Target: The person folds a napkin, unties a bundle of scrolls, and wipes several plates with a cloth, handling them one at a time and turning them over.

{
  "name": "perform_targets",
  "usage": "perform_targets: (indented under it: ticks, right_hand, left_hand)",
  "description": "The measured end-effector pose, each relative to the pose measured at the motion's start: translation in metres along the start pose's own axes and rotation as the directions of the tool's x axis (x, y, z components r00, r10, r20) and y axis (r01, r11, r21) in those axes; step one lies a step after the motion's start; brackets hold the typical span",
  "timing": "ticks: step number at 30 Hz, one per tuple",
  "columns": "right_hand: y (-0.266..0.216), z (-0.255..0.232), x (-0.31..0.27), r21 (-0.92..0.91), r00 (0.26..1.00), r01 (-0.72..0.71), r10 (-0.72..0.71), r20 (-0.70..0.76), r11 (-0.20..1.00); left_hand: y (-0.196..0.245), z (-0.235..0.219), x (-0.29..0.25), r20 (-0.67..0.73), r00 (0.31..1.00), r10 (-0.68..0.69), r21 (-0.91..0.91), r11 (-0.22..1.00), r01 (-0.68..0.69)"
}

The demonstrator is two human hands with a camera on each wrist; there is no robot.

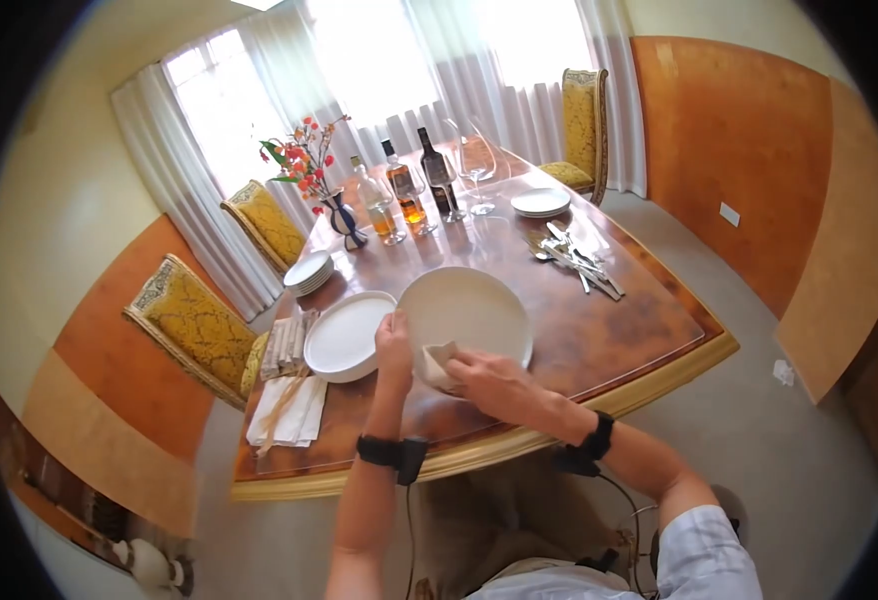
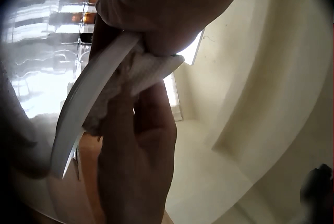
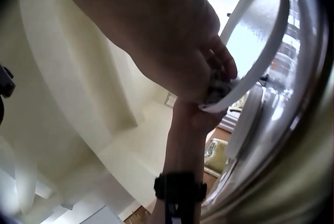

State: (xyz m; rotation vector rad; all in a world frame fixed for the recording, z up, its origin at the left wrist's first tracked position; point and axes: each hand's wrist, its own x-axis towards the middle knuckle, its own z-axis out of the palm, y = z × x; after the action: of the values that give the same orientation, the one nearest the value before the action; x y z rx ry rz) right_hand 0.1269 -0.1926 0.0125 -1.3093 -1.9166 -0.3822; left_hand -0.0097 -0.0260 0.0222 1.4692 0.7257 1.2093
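Observation:
A large round white plate [image 1: 469,315] is held tilted up over the near part of the table. My left hand [image 1: 394,352] grips its left rim. A folded beige cloth [image 1: 438,364] is pinched in my right hand [image 1: 504,385], against the plate's lower left edge. In the left wrist view the plate [image 2: 86,101] appears edge-on, with the cloth [image 2: 151,75] bunched at its rim between the two hands. The right wrist view has the plate's rim [image 3: 279,31] rising beyond the right fingers, which partly hide the cloth [image 3: 216,91].
Left of the held plate lie large white plates [image 1: 347,338], rolled napkins [image 1: 287,345] and white cloths [image 1: 294,412]. Small plates [image 1: 309,274] are stacked behind them. Bottles [image 1: 402,185], stemmed glasses [image 1: 478,165] and a flower vase [image 1: 344,220] stand farther back; loose cutlery [image 1: 579,262] lies at right.

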Motion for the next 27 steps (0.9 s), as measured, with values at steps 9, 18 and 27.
perform_targets:
  ticks: [9, 18, 27]
  right_hand:
    - [0.025, -0.009, 0.004, -0.097, 0.966, -0.166, 0.142, -0.214, 0.981]
    - [0.059, -0.041, 0.012, 0.049, 0.886, -0.383, 0.382, -0.264, 0.923]
    - [0.095, -0.141, -0.061, -0.029, 0.759, -0.631, 0.61, -0.226, 0.775]
  left_hand:
    - [-0.015, -0.023, -0.01, 0.049, 0.994, -0.099, -0.062, 0.993, 0.102]
    - [0.012, -0.046, -0.038, 0.079, 0.996, -0.027, 0.078, 0.997, 0.021]
    - [0.028, -0.11, -0.038, 0.001, 0.976, -0.217, -0.238, 0.948, 0.211]
